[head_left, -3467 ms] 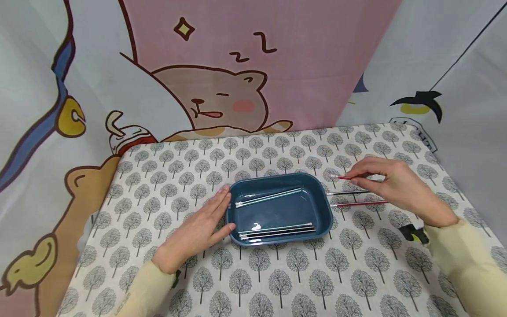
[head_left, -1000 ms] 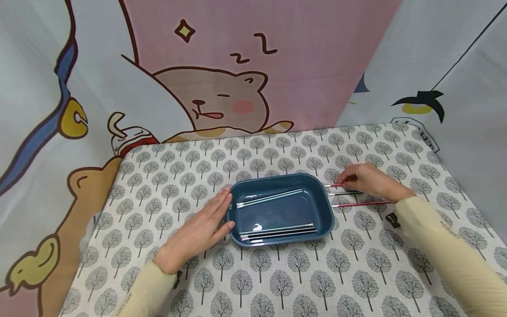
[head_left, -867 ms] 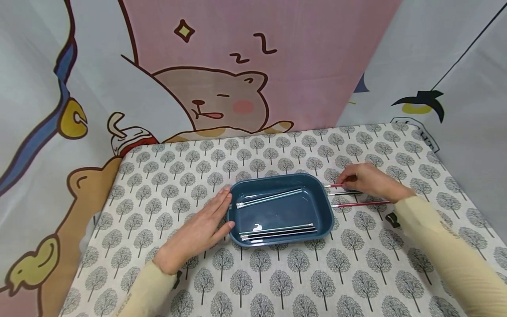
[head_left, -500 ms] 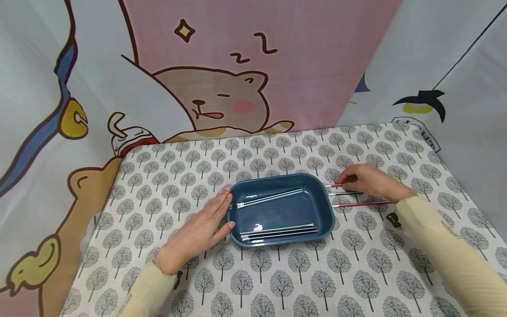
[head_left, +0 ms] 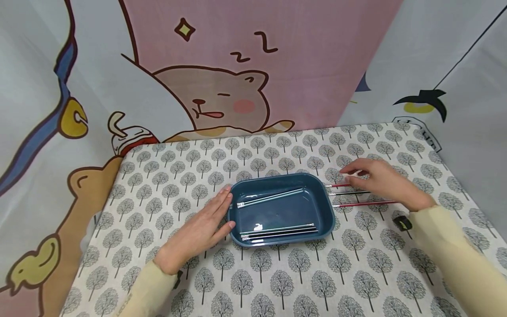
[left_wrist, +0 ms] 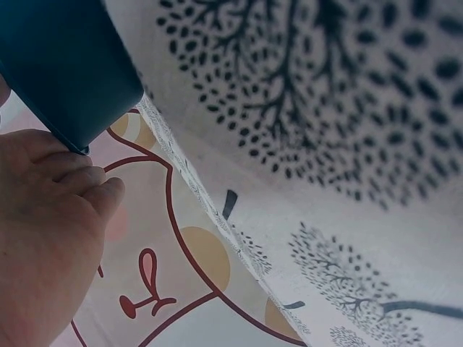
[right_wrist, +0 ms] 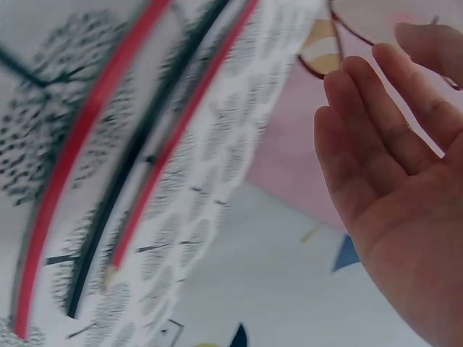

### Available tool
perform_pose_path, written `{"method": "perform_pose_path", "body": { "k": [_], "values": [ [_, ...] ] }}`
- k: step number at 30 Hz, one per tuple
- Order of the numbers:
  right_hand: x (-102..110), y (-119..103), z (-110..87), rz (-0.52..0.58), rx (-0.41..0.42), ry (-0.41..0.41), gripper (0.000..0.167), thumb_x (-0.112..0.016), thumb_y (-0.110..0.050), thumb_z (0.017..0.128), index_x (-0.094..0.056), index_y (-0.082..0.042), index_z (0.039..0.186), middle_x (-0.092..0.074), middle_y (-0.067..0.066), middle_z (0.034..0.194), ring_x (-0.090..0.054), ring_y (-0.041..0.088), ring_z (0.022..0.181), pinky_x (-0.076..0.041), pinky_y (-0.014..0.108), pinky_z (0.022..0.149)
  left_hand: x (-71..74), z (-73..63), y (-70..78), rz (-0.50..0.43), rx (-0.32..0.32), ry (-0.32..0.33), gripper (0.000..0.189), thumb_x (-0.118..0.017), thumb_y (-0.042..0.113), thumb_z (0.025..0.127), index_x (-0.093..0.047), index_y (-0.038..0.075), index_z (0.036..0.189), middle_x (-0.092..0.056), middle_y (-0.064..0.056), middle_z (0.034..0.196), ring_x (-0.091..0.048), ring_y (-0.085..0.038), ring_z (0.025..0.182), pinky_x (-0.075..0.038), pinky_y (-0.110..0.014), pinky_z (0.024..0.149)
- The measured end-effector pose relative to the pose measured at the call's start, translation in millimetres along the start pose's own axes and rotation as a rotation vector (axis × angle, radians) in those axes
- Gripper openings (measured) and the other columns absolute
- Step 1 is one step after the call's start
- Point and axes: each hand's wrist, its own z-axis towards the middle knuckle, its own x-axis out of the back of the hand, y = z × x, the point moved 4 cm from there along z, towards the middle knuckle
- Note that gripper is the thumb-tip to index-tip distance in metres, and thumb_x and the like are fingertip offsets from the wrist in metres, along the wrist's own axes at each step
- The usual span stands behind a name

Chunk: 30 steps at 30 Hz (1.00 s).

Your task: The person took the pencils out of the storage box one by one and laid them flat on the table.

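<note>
My left hand [head_left: 194,235] rests its straight fingers along the left end of a dark blue plastic tray [head_left: 277,215]; in the left wrist view those fingers touch the tray's rim. Two pale teal pencils [head_left: 271,197] lie slanted in the tray's far half, and several dark and teal pencils [head_left: 279,231] lie along its near side. To the right, my right hand [head_left: 386,180] hovers with fingers parted, holding nothing. Below it, a red pencil [head_left: 336,185], a black pencil [head_left: 348,193] and another red pencil [head_left: 366,204] lie side by side, eraser ends toward the tray.
A tree-print cloth [head_left: 259,286] covers the table. Behind and at both sides hang printed curtains, with a sleeping bear [head_left: 222,97] at the back. A small dark object [head_left: 402,223] shows by the right cuff.
My right hand has lowered a red pencil to the table beyond the black one and let go of it. It has since lifted and drawn back right. My left hand has stayed put.
</note>
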Motion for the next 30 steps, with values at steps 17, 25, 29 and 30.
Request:
{"method": "perform_pose_path", "body": {
  "k": [17, 25, 29, 30],
  "values": [
    [18, -88, -12.8, -0.013, 0.247, 0.195, 0.035, -0.078, -0.014, 0.093, -0.073, -0.019, 0.127, -0.073, 0.002, 0.127, -0.066, 0.029, 0.119, -0.047, 0.020, 0.101, -0.1, -0.5, -0.3, 0.006, -0.003, 0.006, 0.074, -0.041, 0.048, 0.110, -0.023, -0.001, 0.162, -0.005, -0.009, 0.174, -0.019, -0.032, 0.157, -0.029, -0.051, 0.124],
    [14, -127, -6.4, 0.054, 0.327, 0.182, 0.036, -0.076, -0.011, 0.095, -0.072, -0.017, 0.130, -0.071, -0.003, 0.129, -0.064, 0.021, 0.122, -0.051, 0.020, 0.096, 0.2, -0.8, -0.1, 0.000, -0.003, 0.005, 0.075, -0.035, 0.052, 0.111, -0.024, -0.002, 0.161, -0.009, -0.012, 0.173, -0.019, -0.032, 0.157, -0.029, -0.051, 0.124],
    [8, -140, -0.9, 0.067, 0.343, 0.146, 0.035, -0.074, -0.014, 0.097, -0.071, -0.018, 0.131, -0.070, -0.003, 0.130, -0.064, 0.022, 0.124, -0.053, 0.044, 0.102, 0.3, -0.8, -0.2, 0.001, -0.001, 0.007, 0.074, -0.040, 0.049, 0.111, -0.024, -0.001, 0.162, -0.007, -0.010, 0.173, -0.019, -0.032, 0.157, -0.029, -0.051, 0.124],
    [7, -142, 0.6, 0.074, 0.347, 0.140, 0.034, -0.074, -0.015, 0.097, -0.071, -0.019, 0.131, -0.070, -0.004, 0.131, -0.064, 0.023, 0.125, -0.051, 0.049, 0.103, 0.3, -0.8, -0.1, 0.000, -0.001, 0.009, 0.073, -0.042, 0.048, 0.110, -0.024, -0.002, 0.161, -0.006, -0.010, 0.173, -0.020, -0.032, 0.157, -0.030, -0.051, 0.124]
  ]
}}
